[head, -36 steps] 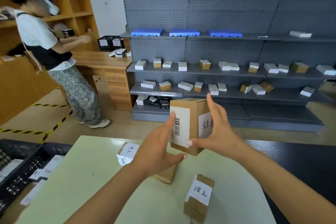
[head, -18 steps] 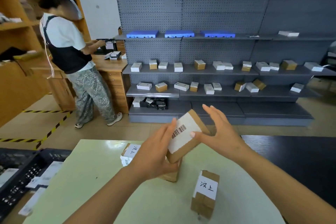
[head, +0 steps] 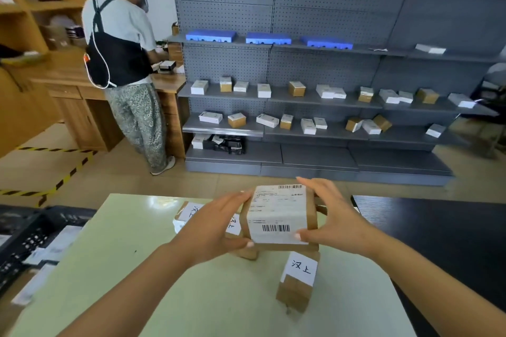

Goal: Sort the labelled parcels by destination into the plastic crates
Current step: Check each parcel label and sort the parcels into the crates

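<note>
No sleeves on me, both forearms bare right up to the frame edge. My left hand (head: 216,224) and right hand (head: 332,220) are ungloved, nails painted pale, no rings or watch.

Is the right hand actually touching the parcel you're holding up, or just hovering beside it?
Touching. The head view shows the right hand against the held parcel: its thumb lies on the shipping label's lower corner, its fingers wrap the far edge.
</note>
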Motion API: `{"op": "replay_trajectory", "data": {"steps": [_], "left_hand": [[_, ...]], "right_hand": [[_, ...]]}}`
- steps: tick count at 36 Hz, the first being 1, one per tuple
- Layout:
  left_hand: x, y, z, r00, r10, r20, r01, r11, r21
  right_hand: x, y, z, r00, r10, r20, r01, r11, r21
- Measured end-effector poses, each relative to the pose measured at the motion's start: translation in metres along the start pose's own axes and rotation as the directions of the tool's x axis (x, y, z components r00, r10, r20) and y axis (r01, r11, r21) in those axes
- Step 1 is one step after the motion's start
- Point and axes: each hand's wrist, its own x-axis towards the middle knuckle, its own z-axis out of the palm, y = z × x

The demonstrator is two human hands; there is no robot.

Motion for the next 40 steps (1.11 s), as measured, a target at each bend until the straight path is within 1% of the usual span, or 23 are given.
{"op": "replay_trajectory", "data": {"steps": [3, 5, 9, 11, 15, 19, 24, 29, 33, 36, 40], "left_hand": [[-0.001, -0.003, 0.002, 0.998, -0.046, 0.045, 0.047, 0.999, -0.011], [-0.002, -0.002, 0.003, 0.994, -0.073, 0.082, 0.077, 0.996, -0.051], [-0.002, 0.001, 0.008, 0.979, -0.075, 0.191, 0.097, 0.989, -0.111], [-0.002, 0.0, 0.012, 0.974, -0.08, 0.21, 0.105, 0.988, -0.11], [-0.001, 0.005, 0.02, 0.988, -0.076, 0.131, 0.095, 0.984, -0.147], [0.006, 0.016, 0.023, 0.998, -0.048, 0.044, 0.055, 0.983, -0.177], [0.016, 0.035, 0.025, 0.999, -0.017, -0.043, 0.013, 0.995, -0.098], [0.015, 0.054, 0.031, 0.998, -0.019, -0.056, 0.018, 1.0, -0.016], [0.007, 0.073, 0.037, 0.995, -0.064, -0.081, 0.064, 0.998, -0.003], [-0.002, 0.083, 0.043, 0.986, -0.134, -0.101, 0.136, 0.991, 0.017], [-0.023, 0.092, 0.054, 0.963, -0.237, -0.132, 0.246, 0.967, 0.063]], "right_hand": [[-0.004, 0.0, 0.002, 0.997, -0.065, -0.029, 0.064, 0.997, -0.038], [-0.007, -0.002, 0.002, 0.995, -0.098, -0.024, 0.096, 0.994, -0.052], [-0.016, -0.002, 0.005, 0.987, -0.15, 0.058, 0.157, 0.977, -0.147], [-0.019, 0.0, 0.005, 0.98, -0.172, 0.099, 0.189, 0.961, -0.202], [-0.024, 0.005, -0.002, 0.976, -0.19, 0.108, 0.211, 0.946, -0.245], [-0.031, 0.013, -0.01, 0.975, -0.202, 0.097, 0.221, 0.933, -0.284], [-0.037, 0.028, -0.021, 0.983, -0.175, 0.061, 0.185, 0.936, -0.301], [-0.042, 0.047, -0.033, 0.976, -0.201, 0.087, 0.218, 0.932, -0.289], [-0.041, 0.057, -0.044, 0.962, -0.235, 0.14, 0.266, 0.922, -0.28], [-0.037, 0.063, -0.047, 0.946, -0.264, 0.187, 0.307, 0.915, -0.262], [-0.034, 0.063, -0.043, 0.912, -0.293, 0.288, 0.359, 0.909, -0.212]]}}
